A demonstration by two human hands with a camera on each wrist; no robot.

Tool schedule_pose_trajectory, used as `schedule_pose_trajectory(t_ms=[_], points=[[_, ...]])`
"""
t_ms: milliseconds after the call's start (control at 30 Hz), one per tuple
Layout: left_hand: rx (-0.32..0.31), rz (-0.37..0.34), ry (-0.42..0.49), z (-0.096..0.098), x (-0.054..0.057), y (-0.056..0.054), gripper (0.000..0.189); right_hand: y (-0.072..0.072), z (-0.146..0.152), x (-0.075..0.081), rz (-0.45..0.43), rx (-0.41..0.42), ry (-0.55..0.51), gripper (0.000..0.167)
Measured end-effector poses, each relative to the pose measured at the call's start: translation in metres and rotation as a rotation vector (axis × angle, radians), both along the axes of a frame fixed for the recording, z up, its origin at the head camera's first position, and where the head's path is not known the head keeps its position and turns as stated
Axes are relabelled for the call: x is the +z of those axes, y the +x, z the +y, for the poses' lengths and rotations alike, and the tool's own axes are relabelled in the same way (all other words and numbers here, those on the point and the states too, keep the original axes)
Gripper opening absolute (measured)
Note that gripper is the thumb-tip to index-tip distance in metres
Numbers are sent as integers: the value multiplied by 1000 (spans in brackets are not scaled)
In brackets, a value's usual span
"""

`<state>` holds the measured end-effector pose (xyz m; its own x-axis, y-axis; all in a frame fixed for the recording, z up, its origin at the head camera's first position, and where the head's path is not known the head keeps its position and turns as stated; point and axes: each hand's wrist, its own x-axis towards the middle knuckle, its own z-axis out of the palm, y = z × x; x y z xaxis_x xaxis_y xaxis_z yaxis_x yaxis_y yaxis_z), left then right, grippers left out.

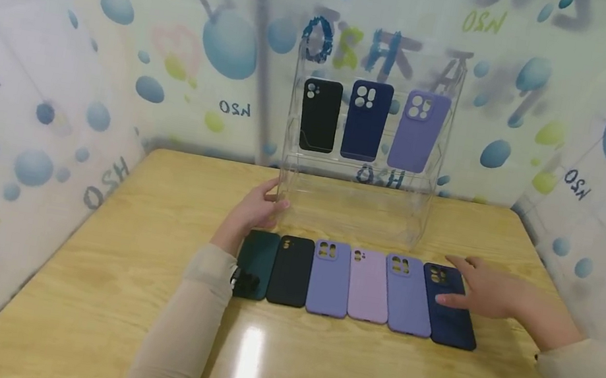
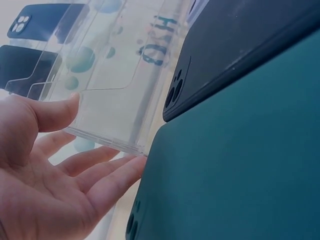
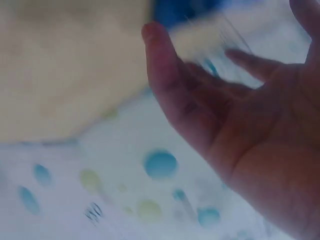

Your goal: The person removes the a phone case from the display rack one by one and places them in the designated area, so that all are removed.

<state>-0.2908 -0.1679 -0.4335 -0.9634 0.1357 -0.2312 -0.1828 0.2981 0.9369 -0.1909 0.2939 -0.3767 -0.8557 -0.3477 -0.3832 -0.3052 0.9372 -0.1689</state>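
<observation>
A clear acrylic display stand (image 1: pixel 357 205) stands upright at the back of the table. Its upper tier holds a black phone case (image 1: pixel 319 118), a navy phone case (image 1: pixel 366 123) and a purple phone case (image 1: pixel 417 134). At the stand's left edge, my left hand (image 1: pixel 259 208) grips the clear side between thumb (image 2: pixel 62 112) and fingers. In front lies a row of phone cases: dark green (image 1: pixel 257 265), black (image 1: pixel 291 274), purple (image 1: pixel 330 280), pink (image 1: pixel 369 287), purple (image 1: pixel 410 297) and navy (image 1: pixel 453 311). Over that last navy case, my right hand (image 1: pixel 487 290) is spread, holding nothing.
The wooden table (image 1: pixel 338 375) reaches the patterned wall covering (image 1: pixel 215 101) at the back and sides. Below the loaded tier, the stand has a lower clear tier. My left forearm (image 1: pixel 180 329) crosses the table left of the row.
</observation>
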Motion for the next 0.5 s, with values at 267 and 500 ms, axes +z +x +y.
schedule_pose_trajectory(t_ms=[267, 500], points=[[-21, 14, -1, 2, -3, 0, 74, -56, -24, 114, 247, 24, -162, 74], [-13, 12, 24, 0, -2, 0, 75, -105, -58, 188, 419, 56, -187, 71]])
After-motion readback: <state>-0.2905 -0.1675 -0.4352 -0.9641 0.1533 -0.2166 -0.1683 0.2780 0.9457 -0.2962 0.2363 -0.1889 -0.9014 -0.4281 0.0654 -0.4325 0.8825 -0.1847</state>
